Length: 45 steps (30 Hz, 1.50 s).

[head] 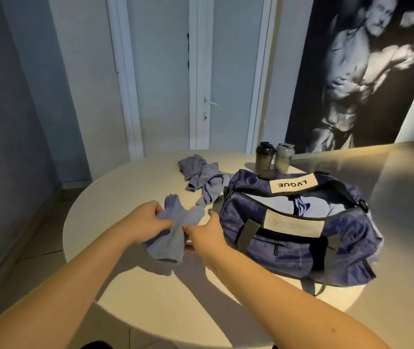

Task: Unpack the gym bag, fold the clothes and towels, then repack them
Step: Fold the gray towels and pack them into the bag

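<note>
A blue gym bag [299, 238] lies unzipped on the right of a round white table [130, 177], with pale cloth showing inside its opening. Left of the bag I hold a small bunched blue-grey towel [173, 233] just above the tabletop. My left hand [148, 222] grips its left side, fingers curled into the fabric. My right hand [203, 233] pinches its right side, close to the bag's end. A crumpled blue-grey garment [202, 180] lies loose on the table behind the towel.
Two shaker bottles, one dark [265, 157] and one pale [284, 157], stand at the table's back edge behind the bag. A closed white door [201, 84] and a large black-and-white poster [367, 71] are on the far wall.
</note>
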Available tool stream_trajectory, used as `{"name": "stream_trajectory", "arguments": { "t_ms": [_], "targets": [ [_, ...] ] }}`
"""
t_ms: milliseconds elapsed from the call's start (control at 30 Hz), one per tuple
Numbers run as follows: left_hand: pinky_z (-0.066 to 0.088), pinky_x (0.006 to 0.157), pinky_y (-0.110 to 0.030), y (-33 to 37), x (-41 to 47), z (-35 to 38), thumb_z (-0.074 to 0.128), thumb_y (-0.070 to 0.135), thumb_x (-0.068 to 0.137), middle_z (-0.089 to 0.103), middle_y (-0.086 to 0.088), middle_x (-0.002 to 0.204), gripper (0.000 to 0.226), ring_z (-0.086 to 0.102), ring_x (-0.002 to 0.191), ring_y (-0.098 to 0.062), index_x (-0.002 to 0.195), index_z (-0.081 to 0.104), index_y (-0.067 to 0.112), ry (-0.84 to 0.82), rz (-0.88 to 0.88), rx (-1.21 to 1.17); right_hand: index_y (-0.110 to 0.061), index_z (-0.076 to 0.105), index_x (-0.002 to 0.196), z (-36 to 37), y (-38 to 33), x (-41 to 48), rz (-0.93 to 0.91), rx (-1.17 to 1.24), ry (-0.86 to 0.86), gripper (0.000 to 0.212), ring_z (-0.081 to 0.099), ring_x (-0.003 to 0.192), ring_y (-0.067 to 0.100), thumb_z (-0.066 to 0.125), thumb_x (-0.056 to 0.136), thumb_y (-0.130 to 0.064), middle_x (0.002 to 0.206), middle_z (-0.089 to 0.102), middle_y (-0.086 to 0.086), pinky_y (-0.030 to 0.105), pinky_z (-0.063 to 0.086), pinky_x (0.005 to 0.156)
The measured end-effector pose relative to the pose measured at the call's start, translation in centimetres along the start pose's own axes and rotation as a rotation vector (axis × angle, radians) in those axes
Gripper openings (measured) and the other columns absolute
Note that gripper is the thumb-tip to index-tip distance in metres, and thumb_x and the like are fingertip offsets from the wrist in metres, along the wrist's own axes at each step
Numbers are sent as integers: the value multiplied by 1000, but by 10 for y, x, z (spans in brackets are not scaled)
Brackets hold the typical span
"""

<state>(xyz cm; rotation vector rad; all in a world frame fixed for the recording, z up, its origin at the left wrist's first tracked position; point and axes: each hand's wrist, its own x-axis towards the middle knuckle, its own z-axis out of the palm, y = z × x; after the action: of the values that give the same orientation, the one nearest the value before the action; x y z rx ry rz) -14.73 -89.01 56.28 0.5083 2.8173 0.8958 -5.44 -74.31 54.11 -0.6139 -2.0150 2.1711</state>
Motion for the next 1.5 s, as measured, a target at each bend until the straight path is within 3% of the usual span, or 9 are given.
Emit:
{"name": "stream_trajectory", "arguments": {
  "t_ms": [200,367,467,667,800,1100,1167,1400,1500],
  "targets": [
    [45,67,-35,100,-11,4,73,29,85,64,-4,89,21,58,80,-23,95,59,18,136,266,-100,-25,66,102,-61,-58,-16,-241,-135,133,8,63,97,19,59,98,-23,103,68,1,33,52,83],
    [52,74,-43,172,-6,22,70,26,88,67,-4,86,11,64,85,-26,91,60,21,104,426,-202,-20,73,90,-118,-102,-24,-202,-134,220,33,68,100,30,61,88,-51,101,74,15,44,54,93],
    [47,69,-30,212,-3,35,69,27,92,66,1,92,11,61,84,-17,97,62,21,71,517,-259,-21,73,101,-151,-124,-26,-161,-151,295,58,67,102,28,62,64,-66,108,72,10,50,54,97],
    [50,86,-32,262,20,68,64,30,94,68,6,106,17,62,101,-14,111,70,28,-182,625,-354,-15,72,98,-214,-145,-20,-50,-119,467,29,65,101,29,75,83,-39,107,69,13,49,55,97],
    [54,83,-30,273,37,78,63,28,98,70,0,100,17,65,95,-16,103,74,16,-400,572,-629,-6,73,93,-248,-148,-8,-1,-222,570,23,66,78,23,78,79,-23,87,70,11,33,56,75],
    [50,84,-35,213,140,105,76,37,84,63,-2,118,36,56,108,-24,119,71,29,107,654,495,-4,77,85,-273,-136,23,-190,-777,506,23,51,66,16,75,82,-27,69,62,11,28,45,63],
    [49,81,-34,209,150,104,75,40,86,61,-3,119,36,57,108,-24,120,70,31,97,653,528,-3,77,89,-271,-131,31,-201,-865,456,28,50,66,16,74,80,-29,77,66,21,31,45,64],
    [40,63,-30,210,158,89,51,34,104,72,-5,95,28,60,80,-22,100,76,22,243,586,199,-15,80,87,-255,-128,33,-140,-1061,204,18,60,72,16,75,80,-30,82,73,2,33,54,73],
    [43,61,-32,213,160,81,52,32,101,70,-5,77,37,64,74,-27,68,68,25,241,502,-24,-18,81,92,-241,-129,36,-108,-1152,164,21,65,78,16,76,78,-33,89,76,4,37,58,78]
  ]
}}
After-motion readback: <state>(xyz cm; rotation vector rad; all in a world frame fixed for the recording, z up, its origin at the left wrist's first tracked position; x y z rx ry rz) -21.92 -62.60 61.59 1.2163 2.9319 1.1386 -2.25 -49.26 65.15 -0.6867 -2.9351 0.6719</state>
